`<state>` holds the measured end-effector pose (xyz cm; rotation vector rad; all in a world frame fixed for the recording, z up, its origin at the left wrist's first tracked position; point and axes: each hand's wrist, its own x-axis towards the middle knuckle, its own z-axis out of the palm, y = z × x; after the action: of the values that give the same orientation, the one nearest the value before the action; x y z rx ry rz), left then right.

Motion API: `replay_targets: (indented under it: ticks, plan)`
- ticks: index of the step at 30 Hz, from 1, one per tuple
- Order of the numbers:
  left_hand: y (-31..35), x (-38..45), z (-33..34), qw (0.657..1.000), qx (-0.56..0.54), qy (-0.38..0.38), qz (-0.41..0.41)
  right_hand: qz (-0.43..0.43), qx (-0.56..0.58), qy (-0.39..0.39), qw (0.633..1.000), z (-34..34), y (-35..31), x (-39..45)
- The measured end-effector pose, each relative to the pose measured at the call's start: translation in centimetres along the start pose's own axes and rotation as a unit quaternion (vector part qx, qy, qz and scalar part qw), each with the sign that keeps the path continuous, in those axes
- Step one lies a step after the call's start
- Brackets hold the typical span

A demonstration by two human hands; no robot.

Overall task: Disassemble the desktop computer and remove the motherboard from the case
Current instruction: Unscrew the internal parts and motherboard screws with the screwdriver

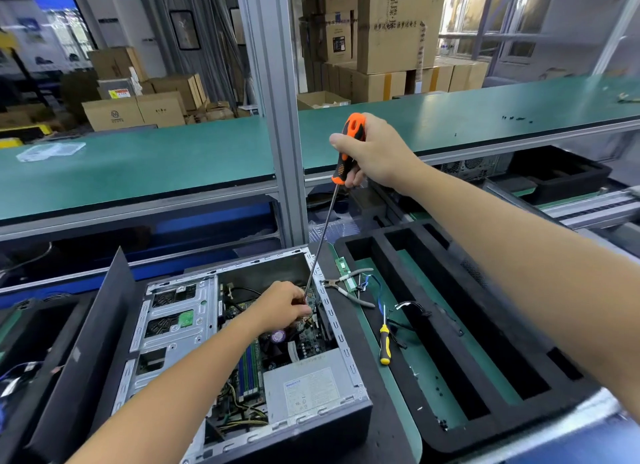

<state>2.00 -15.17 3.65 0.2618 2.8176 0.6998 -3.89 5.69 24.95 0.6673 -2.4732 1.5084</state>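
Observation:
An open desktop case [332, 319] lies on its side at the lower middle, with the motherboard [308, 345], a grey power supply [304, 391] and metal drive cages [173, 318] inside. My right hand [374, 151] grips the orange-and-black handle of a long screwdriver [346, 151] high above the case. Its thin shaft slants down into the case. My left hand [282, 306] is inside the case, fingers pinching the lower end of the shaft near the board's far right corner. The tip is hidden behind my fingers.
The removed side panel [86, 352] leans at the case's left. Pliers [346, 287], a yellow-handled screwdriver [384, 345] and loose cables [405, 311] lie right of the case, beside a black foam tray [485, 325]. A vertical aluminium post [277, 117] and a green shelf [138, 172] stand behind.

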Motion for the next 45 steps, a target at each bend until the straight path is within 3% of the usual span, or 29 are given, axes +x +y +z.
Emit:
replay_targets:
  ticks: [9,20,28,37,41,45]
  plan:
    - [5.6,3.5,0.1,0.998,0.050,0.027,0.039,-0.001,0.000,0.055,0.999,-5.3,1.8,-0.9]
    - [13.1,7.9,7.3,0.993,0.043,-0.074,0.085,0.047,-0.086,0.071,0.993,-10.7,6.8,-4.8]
    - [14.6,8.9,13.3,0.970,0.138,-0.174,0.098,0.084,-0.103,0.068,0.989,-11.7,10.1,-7.7]
    - [15.2,10.0,13.2,0.972,0.100,-0.174,0.122,0.100,-0.110,0.044,0.988,-11.0,11.5,-8.0]
    - [15.5,9.9,12.2,0.978,0.091,-0.140,0.127,0.101,-0.101,0.028,0.989,-10.3,11.2,-7.3]
    - [15.3,9.3,10.3,0.982,0.028,-0.132,0.129,0.090,-0.108,0.003,0.990,-9.0,10.4,-6.2]
